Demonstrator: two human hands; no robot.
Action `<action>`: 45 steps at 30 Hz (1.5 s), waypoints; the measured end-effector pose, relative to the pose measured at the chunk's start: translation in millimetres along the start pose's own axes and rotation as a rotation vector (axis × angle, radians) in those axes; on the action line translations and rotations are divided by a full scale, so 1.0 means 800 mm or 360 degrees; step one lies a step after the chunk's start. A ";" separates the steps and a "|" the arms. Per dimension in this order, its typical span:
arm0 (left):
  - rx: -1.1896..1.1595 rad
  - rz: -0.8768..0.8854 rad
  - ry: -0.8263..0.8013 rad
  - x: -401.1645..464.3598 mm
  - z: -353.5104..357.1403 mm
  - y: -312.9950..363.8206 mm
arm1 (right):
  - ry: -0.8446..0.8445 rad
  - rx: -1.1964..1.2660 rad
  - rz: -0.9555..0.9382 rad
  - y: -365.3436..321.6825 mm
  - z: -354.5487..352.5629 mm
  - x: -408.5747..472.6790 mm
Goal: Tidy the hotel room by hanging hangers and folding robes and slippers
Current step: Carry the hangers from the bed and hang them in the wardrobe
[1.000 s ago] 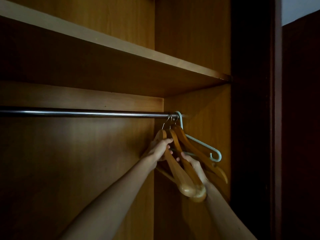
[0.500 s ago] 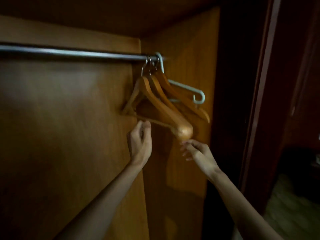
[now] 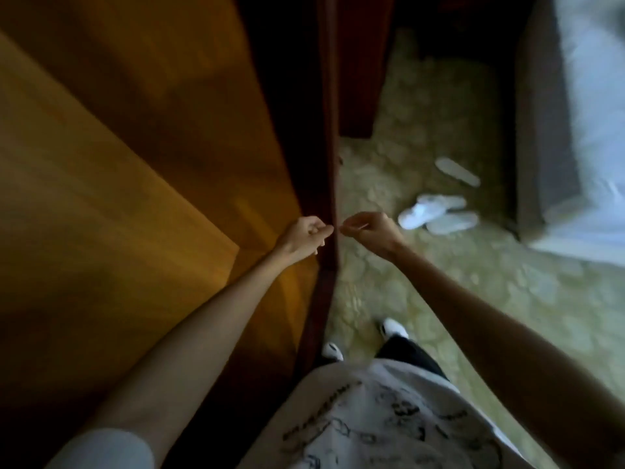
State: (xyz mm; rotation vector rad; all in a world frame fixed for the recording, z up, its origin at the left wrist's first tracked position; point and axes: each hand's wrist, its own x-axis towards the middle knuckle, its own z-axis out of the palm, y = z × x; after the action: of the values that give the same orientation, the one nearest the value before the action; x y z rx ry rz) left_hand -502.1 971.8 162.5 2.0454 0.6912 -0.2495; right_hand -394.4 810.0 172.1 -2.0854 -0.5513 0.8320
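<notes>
Down by the wardrobe's dark frame [image 3: 329,164], my left hand [image 3: 306,236] and right hand [image 3: 370,230] hang with fingers loosely curled, gripping nothing, their fingertips close together but apart. White slippers [image 3: 436,211] lie scattered on the patterned carpet [image 3: 473,299] beyond my right hand, near the bed [image 3: 592,130].
</notes>
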 end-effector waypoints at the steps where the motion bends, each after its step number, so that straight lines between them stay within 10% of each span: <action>1: 0.0013 -0.0026 -0.0097 0.007 0.027 -0.002 | 0.0043 0.0013 0.0092 0.031 0.001 -0.012; 14: 0.0750 0.0138 -0.1345 0.015 0.374 0.092 | 0.0828 0.0530 0.1234 0.326 -0.038 -0.255; 24: 0.1254 0.0463 -0.1712 0.001 0.614 0.244 | 0.1210 0.1104 0.1842 0.500 -0.086 -0.444; 45: 0.1246 0.0418 -0.1614 0.112 0.955 0.536 | 0.1390 0.1135 0.1408 0.743 -0.550 -0.473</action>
State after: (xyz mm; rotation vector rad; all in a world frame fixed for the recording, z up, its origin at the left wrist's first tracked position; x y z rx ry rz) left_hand -116.4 194.3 14.7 2.2701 -0.3747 -1.4431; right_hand -282.0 -1.4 31.7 -1.6992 1.0495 0.3651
